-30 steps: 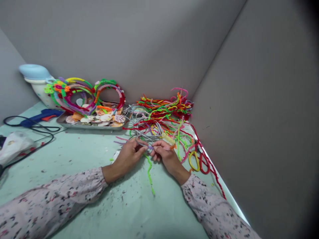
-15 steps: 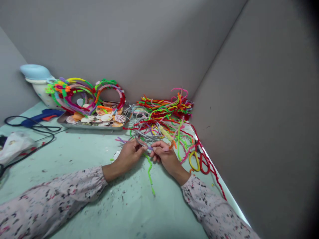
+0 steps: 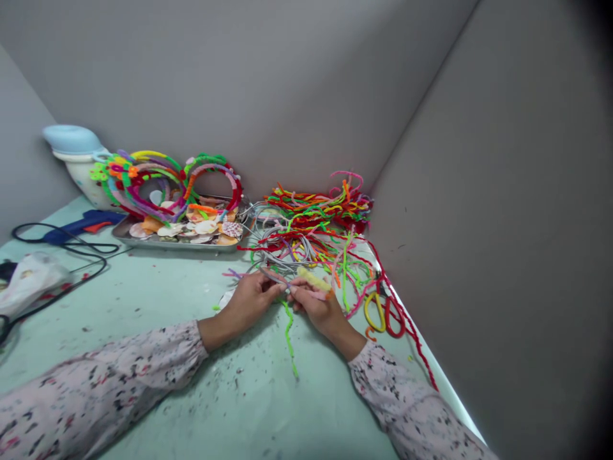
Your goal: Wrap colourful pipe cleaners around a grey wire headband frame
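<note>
Between my hands is a narrow headband (image 3: 313,279) wrapped in fuzzy pipe cleaner, with yellow, orange and pink stretches by the right hand and a greyish-purple stretch near the left. My left hand (image 3: 249,300) pinches it with thumb and forefinger. Close beside, my right hand (image 3: 320,310) has its fingers closed on the wrapped band, where a bit of purple pipe cleaner shows at the fingertips. The fingers hide part of the band. A wavy green pipe cleaner (image 3: 289,338) lies on the table just below them.
Behind the hands sits a heap of coloured pipe cleaners (image 3: 320,207) with grey bands (image 3: 287,255). Scissors (image 3: 383,313) with yellow and red handles lie at right. A metal tray (image 3: 177,245) holds shells and colourful hoops (image 3: 211,163). At left are a blue glue gun (image 3: 71,229) and its black cord.
The right hand has turned a little, and the yellow end of the band has swung toward a flatter angle above it. The left hand stays nearly in place.
</note>
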The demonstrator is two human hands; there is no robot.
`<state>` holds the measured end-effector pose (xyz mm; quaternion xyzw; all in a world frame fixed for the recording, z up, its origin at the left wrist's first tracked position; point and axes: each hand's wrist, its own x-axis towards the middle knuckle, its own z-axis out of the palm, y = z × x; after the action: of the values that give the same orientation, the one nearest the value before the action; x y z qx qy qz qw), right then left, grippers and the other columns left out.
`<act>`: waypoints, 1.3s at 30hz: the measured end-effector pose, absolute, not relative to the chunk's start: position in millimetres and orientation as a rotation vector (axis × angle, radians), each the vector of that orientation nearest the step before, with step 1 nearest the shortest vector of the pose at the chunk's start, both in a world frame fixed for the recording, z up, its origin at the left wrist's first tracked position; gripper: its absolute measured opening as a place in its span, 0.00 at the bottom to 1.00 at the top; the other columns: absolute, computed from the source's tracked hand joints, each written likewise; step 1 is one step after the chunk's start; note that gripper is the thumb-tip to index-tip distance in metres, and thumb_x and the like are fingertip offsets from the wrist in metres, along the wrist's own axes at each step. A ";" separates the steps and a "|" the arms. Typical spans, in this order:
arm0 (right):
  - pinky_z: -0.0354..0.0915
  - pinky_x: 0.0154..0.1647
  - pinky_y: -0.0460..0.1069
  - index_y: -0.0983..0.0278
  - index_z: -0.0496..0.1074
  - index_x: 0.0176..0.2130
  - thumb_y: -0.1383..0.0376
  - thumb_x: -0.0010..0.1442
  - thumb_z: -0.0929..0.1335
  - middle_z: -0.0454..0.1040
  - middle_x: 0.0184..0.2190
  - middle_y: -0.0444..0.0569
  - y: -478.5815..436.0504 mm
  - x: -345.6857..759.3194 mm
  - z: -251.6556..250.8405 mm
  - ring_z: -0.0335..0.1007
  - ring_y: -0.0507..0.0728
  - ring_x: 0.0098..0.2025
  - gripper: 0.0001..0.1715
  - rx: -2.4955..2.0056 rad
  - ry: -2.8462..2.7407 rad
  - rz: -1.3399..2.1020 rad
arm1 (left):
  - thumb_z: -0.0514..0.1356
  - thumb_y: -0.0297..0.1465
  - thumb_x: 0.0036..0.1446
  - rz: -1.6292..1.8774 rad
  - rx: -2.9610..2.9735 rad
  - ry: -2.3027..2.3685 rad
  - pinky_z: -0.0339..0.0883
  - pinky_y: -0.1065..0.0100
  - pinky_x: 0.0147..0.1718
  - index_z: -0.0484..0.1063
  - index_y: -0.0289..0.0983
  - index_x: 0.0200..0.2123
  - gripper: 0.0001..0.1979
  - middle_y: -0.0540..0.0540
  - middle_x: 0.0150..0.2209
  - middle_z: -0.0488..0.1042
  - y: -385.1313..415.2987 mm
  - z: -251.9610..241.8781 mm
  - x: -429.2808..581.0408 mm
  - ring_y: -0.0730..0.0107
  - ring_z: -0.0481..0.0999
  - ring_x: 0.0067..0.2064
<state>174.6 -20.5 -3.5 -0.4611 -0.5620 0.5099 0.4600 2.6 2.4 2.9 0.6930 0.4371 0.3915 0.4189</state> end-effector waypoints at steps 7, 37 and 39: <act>0.62 0.27 0.46 0.64 0.71 0.36 0.63 0.58 0.65 0.74 0.26 0.45 -21.5 174.6 -9.4 0.67 0.51 0.26 0.07 -1.146 -1.424 1.221 | 0.57 0.34 0.56 0.942 1.786 1.137 0.67 0.70 0.29 0.75 0.34 0.30 0.10 0.46 0.30 0.79 3.2 2.0 2.3 0.67 0.75 0.31; 0.63 0.33 0.47 0.63 0.72 0.44 0.64 0.64 0.61 0.76 0.33 0.48 -33.8 171.4 -0.6 0.72 0.55 0.34 0.12 -1.225 -1.936 0.541 | 0.57 0.35 0.56 0.887 1.860 1.238 0.63 0.68 0.31 0.73 0.34 0.32 0.10 0.47 0.29 0.75 8.0 -4.9 -2.1 0.67 0.72 0.31; 0.63 0.33 0.47 0.63 0.72 0.44 0.64 0.64 0.61 0.76 0.33 0.49 -34.1 171.4 0.9 0.72 0.55 0.33 0.12 -1.230 -1.935 0.536 | 0.56 0.36 0.56 0.889 1.870 1.236 0.64 0.67 0.32 0.73 0.34 0.32 0.11 0.47 0.29 0.75 7.2 -3.7 -2.2 0.66 0.72 0.32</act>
<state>171.4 -34.1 0.9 -0.4824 -0.7590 0.2104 0.3834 -2.2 7.2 -3.7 0.7242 0.4790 0.3442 0.3572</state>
